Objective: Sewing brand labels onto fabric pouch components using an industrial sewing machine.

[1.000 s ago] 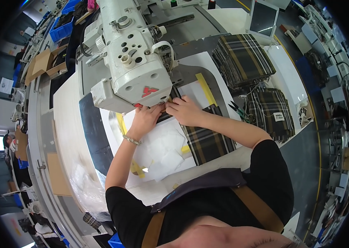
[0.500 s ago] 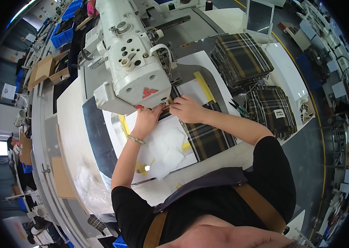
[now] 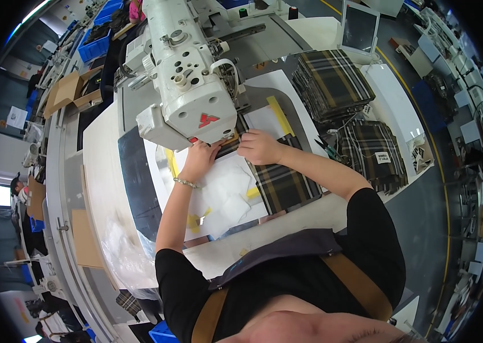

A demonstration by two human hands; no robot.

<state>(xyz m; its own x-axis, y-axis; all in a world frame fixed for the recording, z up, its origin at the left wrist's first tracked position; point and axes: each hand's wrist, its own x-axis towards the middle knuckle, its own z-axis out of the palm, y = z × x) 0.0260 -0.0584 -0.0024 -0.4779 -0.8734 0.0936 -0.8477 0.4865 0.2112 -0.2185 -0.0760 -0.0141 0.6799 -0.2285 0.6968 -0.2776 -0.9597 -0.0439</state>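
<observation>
A large white industrial sewing machine hangs over the work plate, its head just above my hands. My left hand, with a beaded bracelet at the wrist, is below the head; its closed fingers are at the left end of a dark strip of plaid fabric. Beside it, my right hand is curled with the fingertips on the same strip. A dark plaid fabric piece with tan and white stripes lies under and in front of my right wrist. The needle and part of my left fingertips are hidden by the head.
Two stacks of plaid pieces, a taller one and a lower one, stand to the right. Small dark-handled snips lie beside them. Yellow strips mark the plate. Clear plastic wrap lies at the left.
The whole view has shifted slightly. Both hands stay at the fabric strip under the machine head; the left fingers look a little more drawn in.
</observation>
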